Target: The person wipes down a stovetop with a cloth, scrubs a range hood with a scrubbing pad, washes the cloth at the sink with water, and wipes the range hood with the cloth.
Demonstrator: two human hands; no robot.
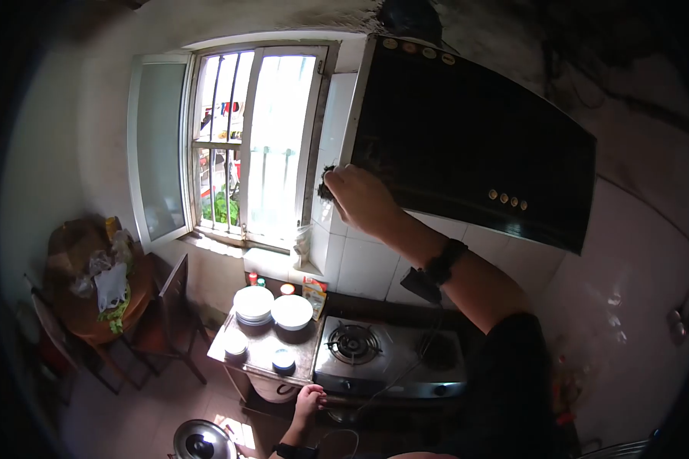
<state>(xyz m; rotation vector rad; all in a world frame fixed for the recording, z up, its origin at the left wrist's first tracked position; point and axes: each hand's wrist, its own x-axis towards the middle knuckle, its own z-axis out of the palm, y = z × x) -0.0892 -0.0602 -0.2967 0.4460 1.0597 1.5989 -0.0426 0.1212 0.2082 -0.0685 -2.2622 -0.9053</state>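
Note:
My right hand (356,197) is raised to the lower left edge of the black range hood (467,138), its fingers closed on a dark, stringy scouring pad (326,183). The pad is at the hood's narrow left side, near the window frame; whether it touches the metal I cannot tell. Low down, my left hand (311,399) is at the front edge of the counter, beside the gas stove (390,356). Its fingers are loosely curled, with nothing visible in them.
Stacked white bowls (253,304), another white bowl (292,312) and smaller dishes stand on the counter left of the stove. An open barred window (245,145) is behind. A round table (134,302) with bags and chairs stands at left. A lidded pot (204,441) is below.

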